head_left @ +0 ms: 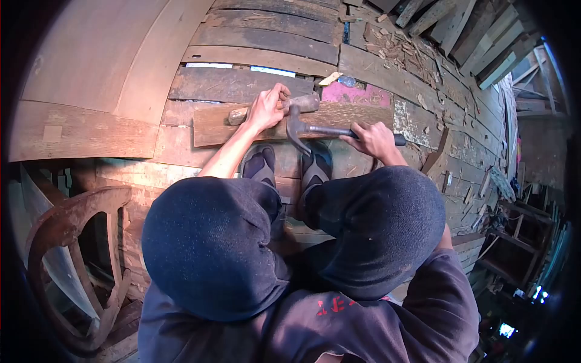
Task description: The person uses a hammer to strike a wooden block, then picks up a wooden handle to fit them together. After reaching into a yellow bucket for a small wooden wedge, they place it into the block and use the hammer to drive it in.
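My right hand (374,140) is wrapped round the dark handle of a claw hammer (330,130). The hammer's metal head is at the left, its curved claw toward my feet and its other end by a rounded piece of wood (308,103). My left hand (266,112) lies over that wood, fingers bent and pinched close to the hammer head. Whatever those fingertips hold, if anything, is too small to make out. Beneath both hands a brown wooden board (357,113) lies crosswise on the plank floor.
My sandalled feet (261,164) are just behind the board. A large wooden panel (91,66) lies at upper left, with a curved wooden frame (72,218) below it. Wood chips (405,51) litter the planks (254,27), and cut timbers (484,36) are stacked at upper right.
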